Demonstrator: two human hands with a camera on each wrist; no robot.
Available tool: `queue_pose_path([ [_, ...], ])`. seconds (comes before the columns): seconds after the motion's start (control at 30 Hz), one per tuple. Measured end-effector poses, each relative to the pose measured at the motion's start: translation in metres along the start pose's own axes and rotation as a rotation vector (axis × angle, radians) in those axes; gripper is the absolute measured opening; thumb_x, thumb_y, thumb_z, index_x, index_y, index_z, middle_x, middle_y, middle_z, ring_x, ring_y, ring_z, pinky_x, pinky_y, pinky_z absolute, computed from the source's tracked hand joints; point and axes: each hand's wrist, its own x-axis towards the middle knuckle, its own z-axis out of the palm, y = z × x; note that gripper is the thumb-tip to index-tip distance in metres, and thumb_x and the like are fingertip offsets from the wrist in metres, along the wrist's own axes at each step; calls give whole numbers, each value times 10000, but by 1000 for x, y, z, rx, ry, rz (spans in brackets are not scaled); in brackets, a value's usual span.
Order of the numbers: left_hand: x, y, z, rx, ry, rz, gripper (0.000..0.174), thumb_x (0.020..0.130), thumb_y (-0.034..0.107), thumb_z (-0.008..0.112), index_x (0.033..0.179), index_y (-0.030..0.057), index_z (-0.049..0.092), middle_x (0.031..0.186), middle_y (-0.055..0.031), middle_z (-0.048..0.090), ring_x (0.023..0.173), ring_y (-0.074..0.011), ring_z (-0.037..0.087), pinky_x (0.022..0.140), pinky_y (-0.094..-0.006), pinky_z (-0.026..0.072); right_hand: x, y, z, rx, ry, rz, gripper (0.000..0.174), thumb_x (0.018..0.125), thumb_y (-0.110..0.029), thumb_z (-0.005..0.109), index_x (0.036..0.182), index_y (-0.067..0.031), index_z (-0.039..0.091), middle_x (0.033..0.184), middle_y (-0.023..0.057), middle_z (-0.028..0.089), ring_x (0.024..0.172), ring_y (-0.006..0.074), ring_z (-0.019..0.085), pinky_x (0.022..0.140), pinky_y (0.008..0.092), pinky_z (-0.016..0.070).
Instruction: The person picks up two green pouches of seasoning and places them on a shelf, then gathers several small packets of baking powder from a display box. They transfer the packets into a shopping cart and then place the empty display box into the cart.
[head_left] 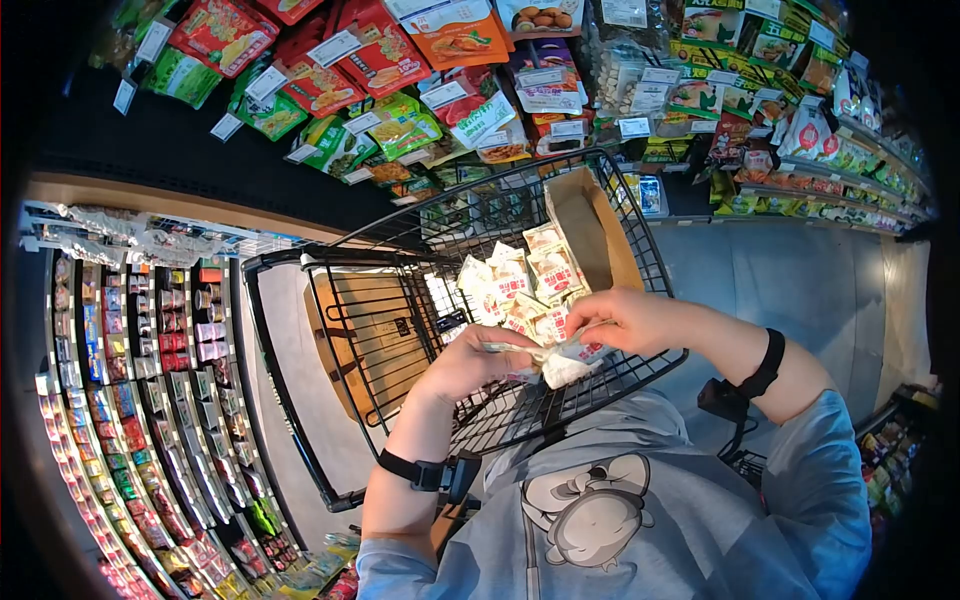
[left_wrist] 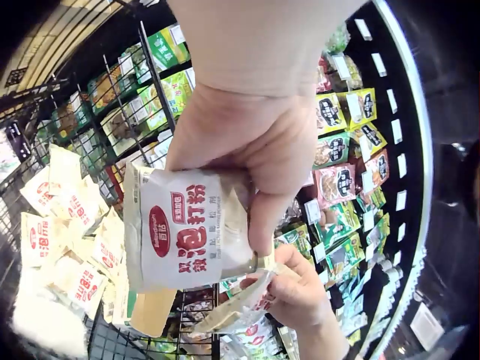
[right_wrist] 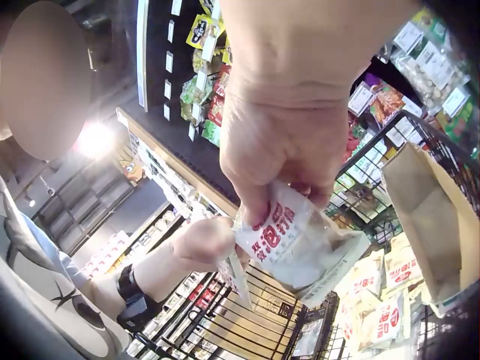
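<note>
In the left wrist view the left hand [left_wrist: 244, 142] pinches a white packet with red print [left_wrist: 187, 225] between thumb and fingers. The right hand [right_wrist: 289, 142] grips another such packet [right_wrist: 289, 244] by its upper end, seen in the right wrist view. From the head view, the left hand [head_left: 475, 362] and right hand [head_left: 630, 318] are close together over the near side of a black wire cart [head_left: 500, 430]. Beyond them a pile of similar packets [head_left: 510, 280] lies in the cart.
An open cardboard box [head_left: 590, 225] stands at the cart's far right. A flat brown carton [head_left: 350, 345] is at the cart's left. Shelves of bagged goods [head_left: 380, 60] run along the far side, and more shelves [head_left: 150, 400] stand on the left.
</note>
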Motion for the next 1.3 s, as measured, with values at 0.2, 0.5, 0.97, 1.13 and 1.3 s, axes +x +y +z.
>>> queue_pose_path([
  [0.2,-10,-16,-21,-366,215,36,169,806,38,661,974,28,671,875,-79,683,749,-163,659,724,-291,531,-11,25,-16,149,180,9,167,859,-84,591,1010,-17,569,945,56,629,882,111,577,786,270,451],
  [0.5,20,-11,23,-130,-111,146,219,809,72,673,1024,33,683,1238,-105,565,1082,-148,533,921,-271,424,17,35,2,783,323,87,212,872,-106,608,1062,-24,562,994,44,608,919,103,576,807,255,468],
  [0.97,59,-40,18,401,293,365,226,863,59,611,1085,54,654,1091,-107,623,960,-144,582,840,-259,465,17,41,-35,-454,637,167,157,821,-135,551,928,-39,614,831,183,629,769,362,611,686,450,488],
  [1.13,56,-45,6,215,285,256,202,877,76,604,1066,21,647,1023,-72,642,908,-118,584,812,-252,469,65,96,-69,-582,677,299,148,779,-65,547,888,9,615,843,225,629,806,380,620,719,459,500],
  [1.3,51,-52,5,85,319,184,186,887,69,593,1057,11,643,962,-55,649,867,-99,577,782,-237,463,122,148,-92,-778,453,283,133,708,-51,610,809,21,657,853,240,633,812,377,629,724,431,513],
])
